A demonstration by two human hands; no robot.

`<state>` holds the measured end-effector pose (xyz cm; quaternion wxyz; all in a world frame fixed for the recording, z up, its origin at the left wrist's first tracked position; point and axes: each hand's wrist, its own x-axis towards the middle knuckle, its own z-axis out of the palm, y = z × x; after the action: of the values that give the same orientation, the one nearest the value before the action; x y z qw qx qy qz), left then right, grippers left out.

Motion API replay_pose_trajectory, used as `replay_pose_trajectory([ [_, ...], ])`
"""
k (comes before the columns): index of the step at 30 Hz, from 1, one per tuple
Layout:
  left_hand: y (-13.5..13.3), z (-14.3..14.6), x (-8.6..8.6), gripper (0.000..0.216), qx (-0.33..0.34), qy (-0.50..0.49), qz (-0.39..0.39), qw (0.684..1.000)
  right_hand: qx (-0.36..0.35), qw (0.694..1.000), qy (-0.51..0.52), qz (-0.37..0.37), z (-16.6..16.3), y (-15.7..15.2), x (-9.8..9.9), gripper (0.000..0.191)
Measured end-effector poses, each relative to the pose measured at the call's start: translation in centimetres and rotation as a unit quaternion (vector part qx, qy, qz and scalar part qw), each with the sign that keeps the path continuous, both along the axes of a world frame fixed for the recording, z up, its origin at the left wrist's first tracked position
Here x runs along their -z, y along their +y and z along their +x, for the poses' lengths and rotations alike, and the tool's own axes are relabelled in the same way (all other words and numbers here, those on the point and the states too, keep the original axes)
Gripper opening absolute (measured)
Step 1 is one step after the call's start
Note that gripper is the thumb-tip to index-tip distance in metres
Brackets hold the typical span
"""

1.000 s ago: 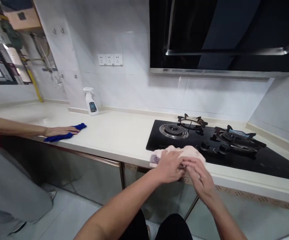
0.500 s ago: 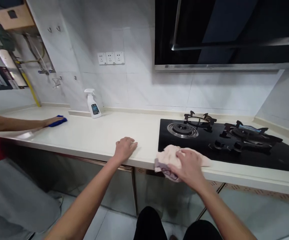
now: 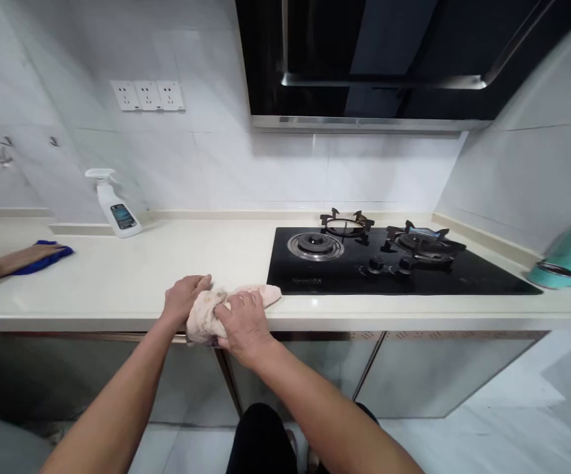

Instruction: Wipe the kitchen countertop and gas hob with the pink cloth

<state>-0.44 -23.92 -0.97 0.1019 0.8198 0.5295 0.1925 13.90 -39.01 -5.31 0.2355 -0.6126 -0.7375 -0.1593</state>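
Observation:
A pale pink cloth lies bunched at the front edge of the cream countertop, just left of the black gas hob. My right hand presses down on the cloth with curled fingers gripping it. My left hand holds the cloth's left end, fingers closed on it. Part of the cloth hangs over the counter edge between my hands.
Another person's hand rests on a blue cloth at the far left. A white spray bottle stands by the wall. A teal flask lies at the right. A black range hood hangs above the hob.
My right hand has dragged the pink cloth left along the counter edge, away from the hob. My left hand, flat on the counter before, now grips the cloth. The view swung right.

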Motion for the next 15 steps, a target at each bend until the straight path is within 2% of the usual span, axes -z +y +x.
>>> replay_pose_trajectory([
  [4, -0.3, 0.6, 0.7, 0.059, 0.009, 0.056, 0.061, 0.997, 0.000, 1.000, 0.007, 0.015, 7.3, -5.7, 1.1, 0.069],
  [7, -0.2, 0.5, 0.8, 0.061, 0.007, 0.073, 0.065, 0.995, 0.052, 0.998, 0.016, 0.034, 14.6, -11.5, 1.8, 0.074],
  [11, -0.3, 0.6, 0.2, 0.058, 0.022, 0.076, 0.068, 0.994, 0.188, 0.982, -0.006, 0.020, 24.8, -19.7, 2.7, 0.063],
  [13, -0.8, 1.5, 0.0, 0.055, 0.035, 0.068, 0.083, 0.994, 0.279, 0.960, -0.034, 0.010, 28.9, -23.0, 3.2, 0.059],
  [15, -1.7, 3.4, -0.1, 0.054, 0.064, 0.050, 0.096, 0.992, 0.366, 0.930, -0.043, 0.007, 31.4, -25.2, 3.4, 0.055],
])
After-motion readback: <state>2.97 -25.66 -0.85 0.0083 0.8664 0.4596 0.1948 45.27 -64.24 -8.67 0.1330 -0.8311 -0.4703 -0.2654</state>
